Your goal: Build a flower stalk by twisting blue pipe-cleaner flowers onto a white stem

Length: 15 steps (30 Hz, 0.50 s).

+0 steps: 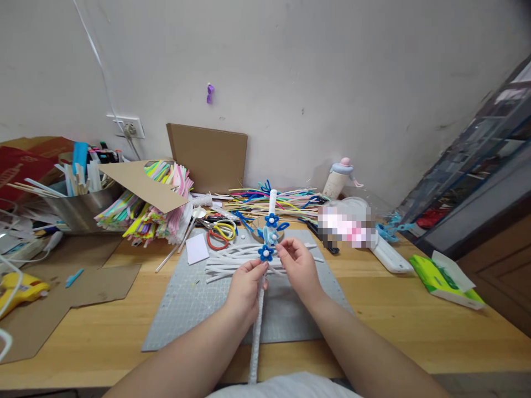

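My left hand [248, 286] is closed around a white, fuzzy-wrapped stem [256, 337], which runs from above the mat down toward my lap. Blue pipe-cleaner flowers with white bead centres sit along its upper part: a dark blue flower [266, 253] just above my left fingertips and another dark blue flower [271, 220] higher up. Between them is a light blue flower [272, 236]. My right hand [301, 269] pinches at the right edge of that light blue flower, thumb and forefinger together. The exact contact point is hard to see.
White pipe cleaners [224, 262] lie on the grey cutting mat [199, 315]. Scissors [222, 235], a white card [197, 249] and a bundle of coloured pipe cleaners [166, 221] are behind left. A yellow glue gun [22, 290] lies far left, a green tissue pack [446, 282] right.
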Tool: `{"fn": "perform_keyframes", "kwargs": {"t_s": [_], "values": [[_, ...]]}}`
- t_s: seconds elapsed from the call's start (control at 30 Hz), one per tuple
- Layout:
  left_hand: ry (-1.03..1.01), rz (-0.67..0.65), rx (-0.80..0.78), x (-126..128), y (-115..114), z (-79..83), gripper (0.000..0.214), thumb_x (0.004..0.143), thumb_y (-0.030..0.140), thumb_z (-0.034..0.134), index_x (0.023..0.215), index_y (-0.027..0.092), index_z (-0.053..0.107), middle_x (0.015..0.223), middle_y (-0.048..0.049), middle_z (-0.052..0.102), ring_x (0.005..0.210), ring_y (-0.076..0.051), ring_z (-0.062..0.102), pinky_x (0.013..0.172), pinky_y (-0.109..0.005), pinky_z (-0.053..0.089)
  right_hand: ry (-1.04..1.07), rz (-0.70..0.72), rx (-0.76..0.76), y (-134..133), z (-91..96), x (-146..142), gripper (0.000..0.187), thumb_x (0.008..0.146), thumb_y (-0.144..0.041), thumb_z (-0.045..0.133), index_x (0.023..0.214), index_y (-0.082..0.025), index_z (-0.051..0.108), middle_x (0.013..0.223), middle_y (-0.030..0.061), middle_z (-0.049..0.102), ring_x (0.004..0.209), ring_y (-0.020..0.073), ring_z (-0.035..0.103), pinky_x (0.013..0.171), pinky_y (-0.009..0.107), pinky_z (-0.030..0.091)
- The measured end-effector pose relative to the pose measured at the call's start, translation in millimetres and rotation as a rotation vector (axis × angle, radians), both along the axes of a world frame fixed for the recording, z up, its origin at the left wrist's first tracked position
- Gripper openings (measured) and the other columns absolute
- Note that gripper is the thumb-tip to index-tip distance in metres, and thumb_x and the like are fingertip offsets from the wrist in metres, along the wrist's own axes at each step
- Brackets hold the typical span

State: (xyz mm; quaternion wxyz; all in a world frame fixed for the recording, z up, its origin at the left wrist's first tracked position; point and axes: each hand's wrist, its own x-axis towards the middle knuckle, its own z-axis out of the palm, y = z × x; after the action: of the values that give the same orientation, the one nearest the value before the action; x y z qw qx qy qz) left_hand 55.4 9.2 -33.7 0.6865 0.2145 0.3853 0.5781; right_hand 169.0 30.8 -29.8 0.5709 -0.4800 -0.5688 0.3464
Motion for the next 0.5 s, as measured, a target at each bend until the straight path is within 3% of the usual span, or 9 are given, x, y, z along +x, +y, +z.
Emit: {"fn": "perform_keyframes", "kwargs": {"t_s": [0.17, 0.4, 0.5], "values": [[0.004, -0.009, -0.002, 0.4, -1.4, 0.2, 0.022, 0.048, 0.019, 0.076, 0.064, 0.012, 0.062, 0.059, 0.0014, 0.056, 0.049, -0.006, 0.045, 0.038, -0.018, 0.031, -0.109, 0.083, -0.049, 2.0, 0.3, 2.5, 0.024, 0.074, -0.042, 0.058, 0.069, -0.019, 0.053, 0.064, -0.0007, 0.056, 0.058, 0.0132, 0.050, 0.055, 0.024, 0.038], [0.051, -0.022, 0.030, 1.4, -3.2, 0.6, 0.018, 0.051, 0.019, 0.074, 0.061, 0.012, 0.061, 0.057, 0.0022, 0.055, 0.045, -0.005, 0.042, 0.038, -0.019, 0.031, 0.174, 0.136, -0.236, 2.2, -7.8, -6.4, 0.029, 0.069, -0.045, 0.062, 0.065, -0.018, 0.051, 0.048, -0.0064, 0.044, 0.040, 0.0073, 0.033, 0.040, 0.020, 0.024], [0.058, -0.022, 0.035, 2.5, -4.1, 0.9, 0.020, 0.051, 0.021, 0.075, 0.061, 0.012, 0.060, 0.058, 0.0024, 0.055, 0.045, -0.005, 0.041, 0.039, -0.019, 0.032, 0.257, 0.121, -0.250, 1.0, -9.0, -8.5, 0.030, 0.068, -0.045, 0.064, 0.065, -0.018, 0.051, 0.052, -0.0052, 0.047, 0.041, 0.0070, 0.035, 0.040, 0.020, 0.025]]}}
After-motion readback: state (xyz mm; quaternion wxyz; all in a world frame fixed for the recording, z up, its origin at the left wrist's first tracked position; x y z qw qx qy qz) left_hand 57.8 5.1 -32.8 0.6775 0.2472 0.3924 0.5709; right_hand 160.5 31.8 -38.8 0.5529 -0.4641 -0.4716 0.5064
